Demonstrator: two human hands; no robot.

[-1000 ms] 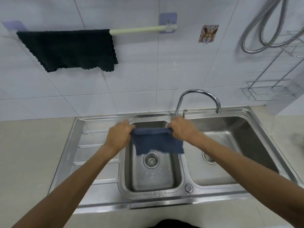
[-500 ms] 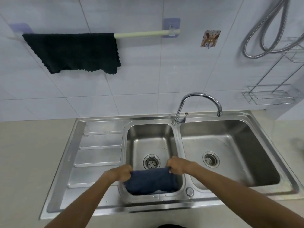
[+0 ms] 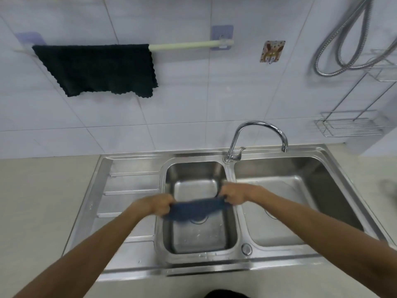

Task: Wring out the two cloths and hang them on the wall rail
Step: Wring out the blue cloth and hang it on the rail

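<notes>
Blue cloth (image 3: 196, 208) stretched left-right between hands (image 3: 196, 203)

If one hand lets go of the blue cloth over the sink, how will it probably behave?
The blue cloth sags between the left hand and right hand, so it is probably floppy and would hang from whichever hand keeps its grip. If wet, it may drip into the sink.

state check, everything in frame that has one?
dark cloth: hung on rail, left part
wall rail: right part bare
blue cloth: stretched between both hands over small basin, blurred
left hand: gripping cloth's left end
right hand: gripping cloth's right end
faucet: no water visible
small basin: no standing water
</notes>
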